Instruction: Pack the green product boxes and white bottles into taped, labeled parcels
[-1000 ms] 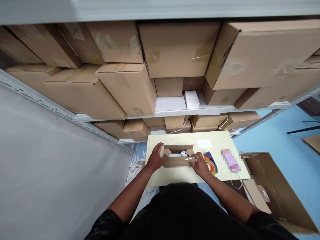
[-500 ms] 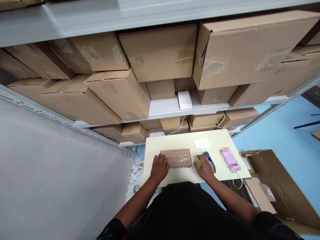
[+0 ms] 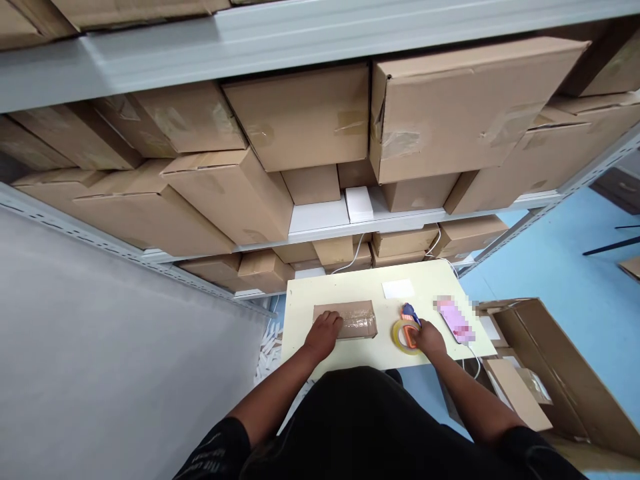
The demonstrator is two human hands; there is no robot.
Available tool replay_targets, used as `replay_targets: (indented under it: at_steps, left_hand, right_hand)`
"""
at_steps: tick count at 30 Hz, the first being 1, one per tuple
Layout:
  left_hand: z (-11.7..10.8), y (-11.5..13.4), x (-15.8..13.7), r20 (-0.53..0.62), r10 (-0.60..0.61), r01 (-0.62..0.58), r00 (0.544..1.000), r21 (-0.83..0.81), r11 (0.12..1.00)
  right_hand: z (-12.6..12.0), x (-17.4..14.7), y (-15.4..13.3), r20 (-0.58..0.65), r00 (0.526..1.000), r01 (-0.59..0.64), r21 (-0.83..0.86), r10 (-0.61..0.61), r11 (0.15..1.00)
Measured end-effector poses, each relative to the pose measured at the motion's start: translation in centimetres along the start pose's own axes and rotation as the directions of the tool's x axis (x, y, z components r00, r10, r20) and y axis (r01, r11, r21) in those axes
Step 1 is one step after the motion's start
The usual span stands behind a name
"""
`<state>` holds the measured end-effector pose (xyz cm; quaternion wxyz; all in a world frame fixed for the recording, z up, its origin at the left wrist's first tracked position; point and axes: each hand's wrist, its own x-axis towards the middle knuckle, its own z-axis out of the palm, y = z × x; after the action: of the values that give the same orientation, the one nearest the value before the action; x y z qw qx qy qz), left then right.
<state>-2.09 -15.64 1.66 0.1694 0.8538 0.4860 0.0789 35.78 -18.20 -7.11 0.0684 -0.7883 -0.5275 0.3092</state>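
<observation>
A small brown cardboard box (image 3: 361, 317) with clear tape along its top lies on the pale yellow table (image 3: 300, 293). My left hand (image 3: 325, 331) is over the left part of this box, fingers bent and close together, holding it against the table. To the right of the box, my right hand (image 3: 431, 341) is closed on a tape dispenser (image 3: 409, 312) with blue and orange parts. Its yellowish tape roll (image 3: 397, 337) faces the box, a short gap away. The right fingertips are partly hidden behind the dispenser.
A white paper (image 3: 399, 289) lies farther back on the table, and a pixelated pink phone (image 3: 455, 321) with a white cable at the right. Shelves of cardboard boxes (image 3: 300, 120) rise in front. A large open carton (image 3: 565, 367) stands at the right, a grey wall (image 3: 125, 347) at the left.
My right hand has closed on the tape dispenser and turned it, so the roll now faces left. My left hand has shifted farther onto the box, its fingers closer together.
</observation>
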Motion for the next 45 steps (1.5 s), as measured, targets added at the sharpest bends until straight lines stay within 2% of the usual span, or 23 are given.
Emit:
replay_targets:
  at_steps: [3,6,8,10,12,14,17,20,24,27,28,29,30,33,35,42,45]
  left_hand:
    - [0.2,0.1,0.3,-0.057,-0.031,0.020,0.998,-0.175,0.984]
    - [0.1,0.2,0.5,-0.124,-0.123,0.072,0.985,-0.354,0.932]
    - [-0.2,0.2,0.6,-0.137,-0.184,0.103,0.973,-0.452,0.886]
    - [-0.7,0.1,0.8,-0.126,-0.246,0.135,0.961,-0.561,0.817]
    - [-1.2,-0.2,1.0,-0.098,-0.306,0.153,0.947,-0.699,0.698]
    - [-1.8,-0.5,1.2,-0.039,-0.346,0.160,0.937,-0.835,0.526]
    - [-2.4,-0.9,1.1,0.085,-0.355,0.193,0.931,-0.940,0.280]
    - [-2.8,-0.9,0.6,0.184,-0.355,0.247,0.916,-0.959,0.141]
    - [-2.8,-0.2,-0.2,0.319,-0.373,0.328,0.871,-0.944,-0.041]
    - [-2.5,0.4,-0.5,0.389,-0.348,0.328,0.853,-0.918,-0.223]
    - [-2.4,0.5,-0.5,0.401,-0.341,0.325,0.850,-0.909,-0.259]
    - [-2.3,0.5,-0.4,0.408,-0.346,0.331,0.845,-0.907,-0.262]
    - [-2.2,0.5,-0.3,0.408,-0.366,0.350,0.837,-0.912,-0.214]
    - [-1.9,0.3,0.1,0.359,-0.467,0.438,0.808,-0.896,0.071]
    - [-1.8,0.1,0.4,0.305,-0.520,0.465,0.798,-0.860,0.211]
    - [-1.8,-0.7,0.3,0.099,-0.635,0.442,0.766,-0.798,0.409]
    - [-1.6,-1.6,-0.7,-0.035,-0.643,0.446,0.765,-0.692,0.568]
  right_hand:
    - [-2.1,-2.3,-0.4,-0.109,0.991,0.093,0.114,-0.081,0.989]
    - [-4.2,-4.4,-3.3,-0.204,0.961,0.230,0.204,-0.189,0.952]
    - [-5.2,-5.3,-6.4,-0.262,0.916,0.358,0.198,-0.302,0.913]
    - [-5.6,-5.7,-9.9,-0.306,0.845,0.492,0.121,-0.439,0.862]
    - [-5.6,-5.9,-13.3,-0.303,0.763,0.598,-0.004,-0.570,0.802]
    - [-5.3,-6.0,-16.1,-0.247,0.697,0.661,-0.144,-0.673,0.737]
    - [-4.7,-6.2,-18.9,-0.143,0.635,0.697,-0.318,-0.759,0.643]
    - [-3.8,-6.7,-19.9,-0.099,0.609,0.695,-0.412,-0.787,0.590]
    - [-2.8,-7.3,-19.8,-0.088,0.586,0.691,-0.466,-0.805,0.554]
    - [-2.6,-7.5,-19.7,-0.092,0.577,0.690,-0.476,-0.811,0.545]
    - [-2.6,-7.5,-19.7,-0.088,0.577,0.691,-0.477,-0.812,0.544]
    - [-2.6,-7.5,-19.7,-0.080,0.579,0.691,-0.480,-0.812,0.540]
    - [-2.6,-7.4,-19.7,-0.065,0.581,0.692,-0.486,-0.811,0.534]
    - [-2.8,-7.4,-20.0,-0.006,0.581,0.693,-0.521,-0.814,0.499]
    - [-3.0,-7.4,-20.2,0.036,0.574,0.697,-0.546,-0.818,0.465]
    - [-3.7,-6.9,-21.1,0.148,0.579,0.689,-0.616,-0.802,0.383]
    - [-3.7,-7.1,-21.9,0.188,0.565,0.697,-0.630,-0.803,0.343]
